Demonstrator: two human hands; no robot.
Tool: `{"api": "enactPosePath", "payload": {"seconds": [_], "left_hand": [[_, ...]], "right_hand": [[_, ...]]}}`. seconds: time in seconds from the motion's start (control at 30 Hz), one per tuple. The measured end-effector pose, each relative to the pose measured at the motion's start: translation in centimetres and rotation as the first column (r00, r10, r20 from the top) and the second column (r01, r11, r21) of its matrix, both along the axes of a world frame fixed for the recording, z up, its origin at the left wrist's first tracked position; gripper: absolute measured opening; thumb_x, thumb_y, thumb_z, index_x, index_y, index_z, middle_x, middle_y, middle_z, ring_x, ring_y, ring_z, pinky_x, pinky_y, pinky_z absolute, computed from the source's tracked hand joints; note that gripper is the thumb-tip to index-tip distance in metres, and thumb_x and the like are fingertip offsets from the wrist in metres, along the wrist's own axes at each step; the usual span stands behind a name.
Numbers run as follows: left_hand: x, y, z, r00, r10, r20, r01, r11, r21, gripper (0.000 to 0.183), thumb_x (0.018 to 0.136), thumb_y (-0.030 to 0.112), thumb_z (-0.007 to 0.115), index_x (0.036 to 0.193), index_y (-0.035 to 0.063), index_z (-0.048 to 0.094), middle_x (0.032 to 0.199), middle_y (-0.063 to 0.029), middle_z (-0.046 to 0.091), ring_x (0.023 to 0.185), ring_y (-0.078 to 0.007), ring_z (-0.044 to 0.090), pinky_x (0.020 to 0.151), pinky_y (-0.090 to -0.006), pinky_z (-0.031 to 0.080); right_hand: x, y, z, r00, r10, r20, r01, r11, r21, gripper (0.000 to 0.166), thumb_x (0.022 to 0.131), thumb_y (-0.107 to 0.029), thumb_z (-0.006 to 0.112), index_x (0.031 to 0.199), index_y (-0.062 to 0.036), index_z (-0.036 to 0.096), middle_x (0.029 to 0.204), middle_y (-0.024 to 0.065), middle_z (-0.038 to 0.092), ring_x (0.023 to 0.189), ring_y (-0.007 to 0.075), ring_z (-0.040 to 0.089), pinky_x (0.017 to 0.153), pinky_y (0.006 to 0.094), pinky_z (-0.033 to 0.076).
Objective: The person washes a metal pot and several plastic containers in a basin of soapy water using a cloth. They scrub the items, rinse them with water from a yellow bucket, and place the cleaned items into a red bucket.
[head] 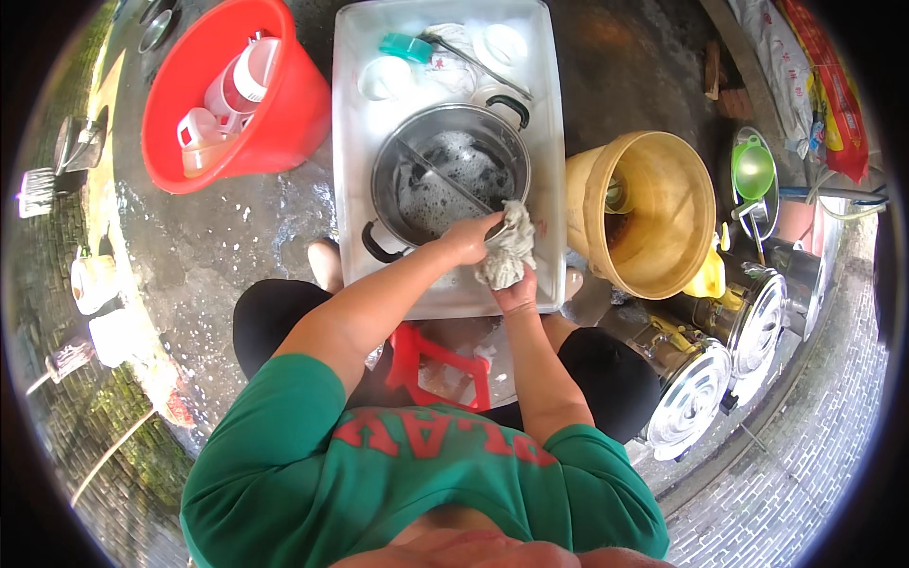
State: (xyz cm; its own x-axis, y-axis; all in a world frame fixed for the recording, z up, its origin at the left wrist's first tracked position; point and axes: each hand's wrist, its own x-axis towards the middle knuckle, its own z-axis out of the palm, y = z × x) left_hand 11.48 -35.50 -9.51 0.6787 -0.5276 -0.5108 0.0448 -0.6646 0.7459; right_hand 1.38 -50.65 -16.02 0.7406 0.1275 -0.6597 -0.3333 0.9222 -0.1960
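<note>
A two-section stainless steel pot (454,181) with black side handles sits in a white plastic tub (555,177). Foamy water lies on both sides of its straight divider. My left hand (469,240) grips the pot's near right rim, close to the divider's end. A wet, crumpled whitish cloth (508,255) is bunched in my right hand (518,291), pressed against the outside of the pot just below the rim. The cloth partly hides the fingers of both hands.
Inside the tub's far end lie a green lid (405,47), white round pieces, another cloth (454,60) and a long thin utensil. A red basin (305,121) with white plastic parts stands left. To the right are a yellowish bucket (650,213) and lidded metal pots (689,397). A red stool (444,362) is below.
</note>
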Motion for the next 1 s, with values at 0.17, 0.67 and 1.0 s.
{"api": "enactPosePath", "payload": {"seconds": [0.17, 0.67, 1.0], "left_hand": [[4.1, 1.4, 5.7, 0.908, 0.339, -0.245, -0.415, 0.667, -0.619, 0.084, 0.070, -0.007, 0.058, 0.146, 0.0144, 0.027, 0.127, -0.0157, 0.053, 0.108, -0.0210, 0.056, 0.087, -0.0308, 0.046], [1.9, 12.5, 7.7, 0.261, 0.548, -0.795, -0.955, 0.264, -0.132, 0.029, 0.092, 0.020, 0.055, 0.120, 0.0115, 0.049, 0.107, -0.0071, 0.060, 0.095, -0.0227, 0.061, 0.083, -0.0402, 0.052], [2.1, 10.6, 9.8, 0.445, 0.561, -0.698, -0.878, 0.428, -0.215, 0.022, 0.093, 0.019, 0.054, 0.107, 0.0032, 0.058, 0.094, -0.0073, 0.063, 0.085, -0.0188, 0.061, 0.075, -0.0364, 0.051]], "right_hand": [[2.5, -0.7, 1.5, 0.989, -0.117, 0.094, 0.126, 0.988, -0.094, 0.046, 0.082, -0.017, 0.042, 0.124, 0.0007, 0.049, 0.119, 0.0157, 0.058, 0.109, 0.0327, 0.056, 0.096, 0.0438, 0.044], [6.8, 0.7, -5.2, 0.362, 0.320, -0.876, -0.227, -0.881, -0.416, 0.063, 0.082, -0.033, 0.057, 0.141, -0.0294, 0.035, 0.154, 0.0061, 0.012, 0.138, 0.0312, 0.019, 0.098, 0.0609, 0.034], [8.6, 4.8, -2.0, 0.117, 0.316, -0.942, -0.114, -0.937, -0.329, 0.044, 0.086, -0.025, 0.052, 0.129, -0.0352, 0.047, 0.148, -0.0012, 0.022, 0.132, 0.0369, 0.024, 0.094, 0.0708, 0.030]]}}
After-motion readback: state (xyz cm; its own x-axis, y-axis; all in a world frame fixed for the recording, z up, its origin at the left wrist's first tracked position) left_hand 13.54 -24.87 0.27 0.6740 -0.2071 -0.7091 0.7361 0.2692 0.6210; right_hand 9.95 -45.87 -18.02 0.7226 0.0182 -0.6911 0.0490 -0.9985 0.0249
